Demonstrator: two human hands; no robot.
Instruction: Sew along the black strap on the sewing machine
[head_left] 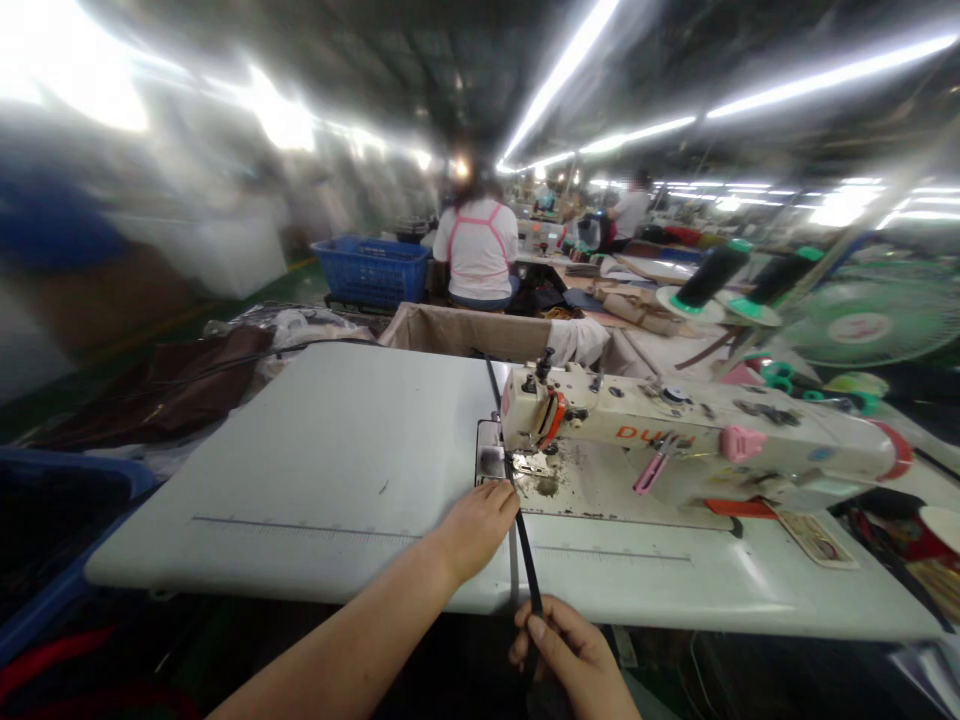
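Observation:
A long narrow black strap (pixel 529 552) runs from the front edge of the sewing table (pixel 315 450) up under the head of the sewing machine (pixel 697 425) and out behind it. My left hand (pixel 484 520) lies beside the needle area, its fingers bent and together at the strap, just in front of the presser foot. Below the table's front edge, my right hand (pixel 566 645) pinches the strap between thumb and fingers. The strap's lower end drops out of sight beneath that hand. A metal plate (pixel 491 460) sits left of the needle.
Pink-handled snips (pixel 652 470) hang on the machine arm. Behind the table stands a fabric-lined bin (pixel 465 330); a blue crate (pixel 75 540) is at the left. Thread cones (pixel 709 280) and a green fan (pixel 862 320) stand right. A person (pixel 480 245) sits ahead, facing away.

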